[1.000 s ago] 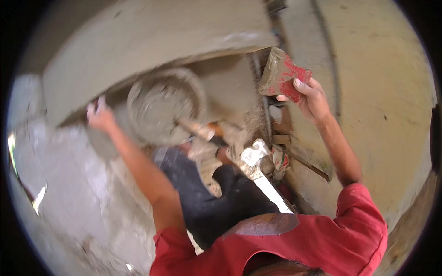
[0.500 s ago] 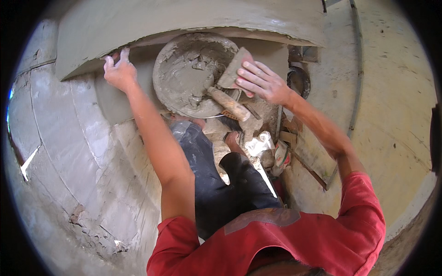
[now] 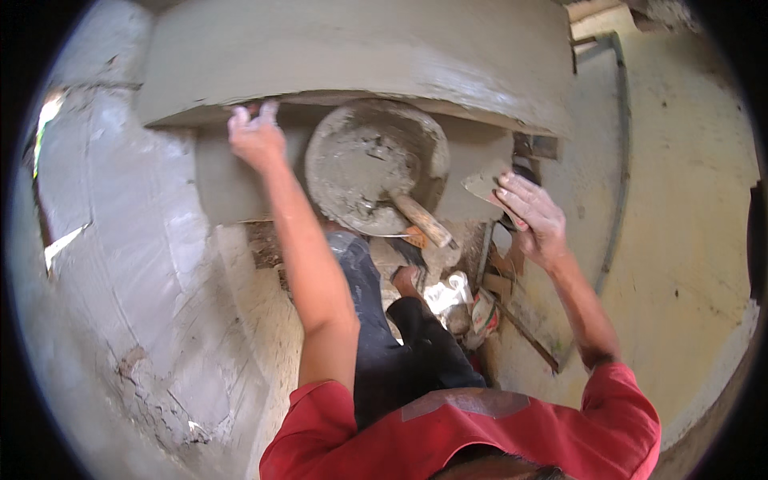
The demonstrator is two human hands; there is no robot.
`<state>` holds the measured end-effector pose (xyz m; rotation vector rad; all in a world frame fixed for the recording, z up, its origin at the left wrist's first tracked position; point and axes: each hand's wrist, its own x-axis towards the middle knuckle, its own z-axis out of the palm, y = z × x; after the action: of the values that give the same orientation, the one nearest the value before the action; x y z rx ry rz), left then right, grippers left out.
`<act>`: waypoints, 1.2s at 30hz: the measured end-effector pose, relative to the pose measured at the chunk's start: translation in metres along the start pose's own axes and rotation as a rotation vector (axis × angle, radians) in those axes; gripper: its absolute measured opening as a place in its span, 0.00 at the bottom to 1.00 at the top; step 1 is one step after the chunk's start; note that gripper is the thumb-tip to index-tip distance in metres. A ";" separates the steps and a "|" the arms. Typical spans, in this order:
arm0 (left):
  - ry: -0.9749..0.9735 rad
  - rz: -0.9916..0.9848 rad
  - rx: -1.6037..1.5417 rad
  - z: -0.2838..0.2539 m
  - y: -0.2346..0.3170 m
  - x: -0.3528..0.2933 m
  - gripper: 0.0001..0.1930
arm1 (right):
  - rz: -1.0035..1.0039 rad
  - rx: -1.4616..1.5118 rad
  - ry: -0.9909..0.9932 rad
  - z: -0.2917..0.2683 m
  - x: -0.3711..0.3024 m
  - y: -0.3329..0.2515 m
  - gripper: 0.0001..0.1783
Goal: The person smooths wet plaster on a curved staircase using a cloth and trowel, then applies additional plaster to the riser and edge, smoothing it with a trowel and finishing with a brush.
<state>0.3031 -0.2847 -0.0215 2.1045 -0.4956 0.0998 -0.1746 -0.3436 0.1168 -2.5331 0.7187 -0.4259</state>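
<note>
My right hand (image 3: 534,216) grips a flat, mortar-smeared scraper plate (image 3: 482,188), held to the right of the bucket and clear of it. With fingers spread, my left hand (image 3: 258,140) reaches up to the lower front edge of a smooth grey plastered ledge (image 3: 360,56); its fingertips are partly lost at that edge, and a dark reddish spot shows between them. Between my hands stands a round bucket (image 3: 318,172) of wet grey mortar (image 3: 370,164). A tool with a worn wooden handle (image 3: 422,220) rests in it, handle over the near rim and head sunk in the mortar.
Grey plastered wall (image 3: 120,208) rises on my left, a yellowish wall (image 3: 680,240) with a dark pipe (image 3: 624,152) on my right. Below the bucket are my legs (image 3: 408,344), with a crumpled white bag (image 3: 452,292) and rubble beside them.
My right hand has drawn the scraper plate away from the bucket rim, to the right and down. My left hand stays at the ledge edge. The whole view has shifted.
</note>
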 end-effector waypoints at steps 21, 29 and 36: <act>-0.023 -0.065 -0.191 0.003 -0.001 -0.005 0.24 | -0.722 -0.035 -0.577 0.093 0.443 -0.079 0.16; -0.030 -0.024 -0.086 0.007 -0.019 0.001 0.19 | -0.587 -0.167 -0.536 -0.037 0.268 0.055 0.17; 0.069 0.161 0.124 0.014 -0.042 0.013 0.25 | -0.330 -0.277 -0.505 -0.123 0.133 0.149 0.17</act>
<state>0.3300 -0.2800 -0.0587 2.1708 -0.6312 0.3018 -0.1777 -0.5730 0.1656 -2.8537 0.1769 0.2302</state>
